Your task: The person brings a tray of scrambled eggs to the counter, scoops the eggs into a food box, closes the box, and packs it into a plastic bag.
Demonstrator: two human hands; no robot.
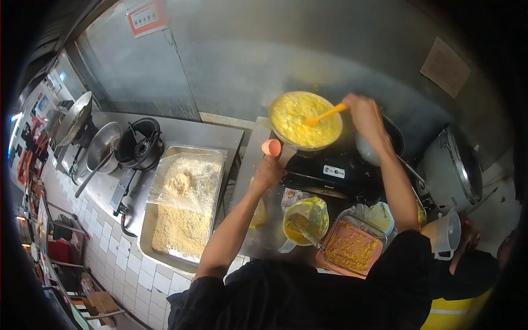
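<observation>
A frying pan (273, 125) full of yellow, lumpy, egg-like mixture (297, 113) sits on the black stove (308, 165). My left hand (268, 173) is closed around the pan's handle, at the near left of the pan. Just above that fist shows a small orange cup (271, 147); whether the fingers also hold it I cannot tell. In my right hand (363, 113) is an orange spatula (330, 113), its blade down in the yellow mixture.
Near me are a jug (324, 204) of yellow liquid with a whisk (301, 224) and a pink tub (320, 258). A crumb-filled metal tray (144, 242) is left. Right stand a pot (393, 135), a large cooker (448, 165), and another person's hand (467, 239) beside a plastic jug (441, 234).
</observation>
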